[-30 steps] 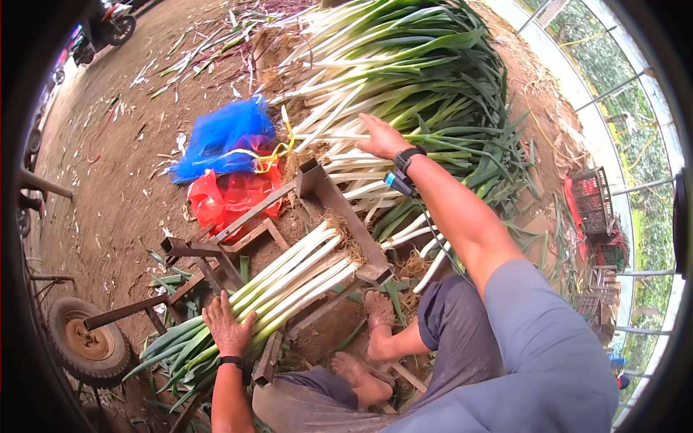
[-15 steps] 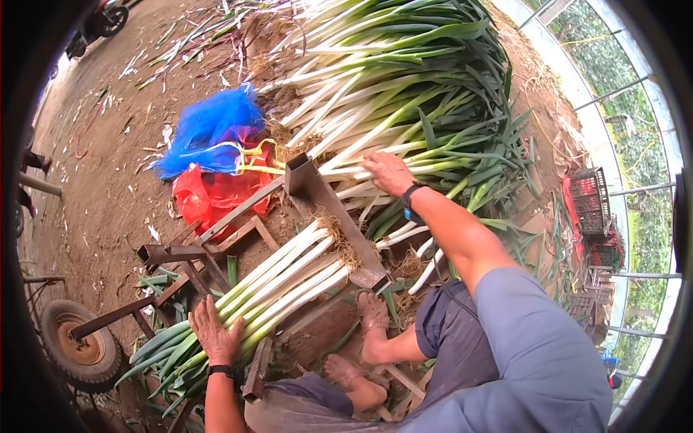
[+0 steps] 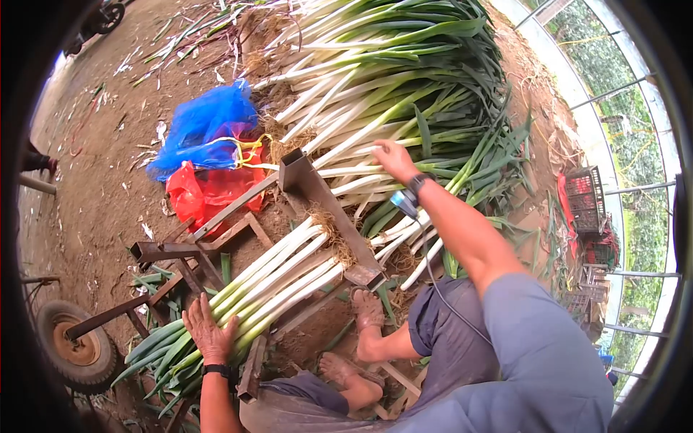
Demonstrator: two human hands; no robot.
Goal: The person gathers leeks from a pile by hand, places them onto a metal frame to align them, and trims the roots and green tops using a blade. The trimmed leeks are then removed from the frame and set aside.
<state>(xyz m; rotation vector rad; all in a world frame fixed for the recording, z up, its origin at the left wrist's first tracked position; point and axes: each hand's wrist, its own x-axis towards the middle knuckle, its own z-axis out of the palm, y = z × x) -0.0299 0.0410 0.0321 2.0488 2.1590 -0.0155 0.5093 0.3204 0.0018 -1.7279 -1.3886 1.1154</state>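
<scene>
Left hand [image 3: 208, 333] splayed on leeks [image 3: 287, 297], right hand [image 3: 395, 162] curled, grip unclear from here; they look firm but bruisable, best held mid-shaft

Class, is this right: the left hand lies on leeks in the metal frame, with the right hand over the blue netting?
No: the head view shows the right hand over the larger leek pile, not the blue netting.

Dirt-floored produce yard | green onions [image 3: 404, 108] lie heaped on bare earth [image 3: 94, 166] | a metal rack [image 3: 333, 213] cradles a bunch [image 3: 289, 296] | crates [image 3: 585, 200] stand near metal bars [image 3: 613, 92], greenery [image 3: 595, 61] beyond
</scene>
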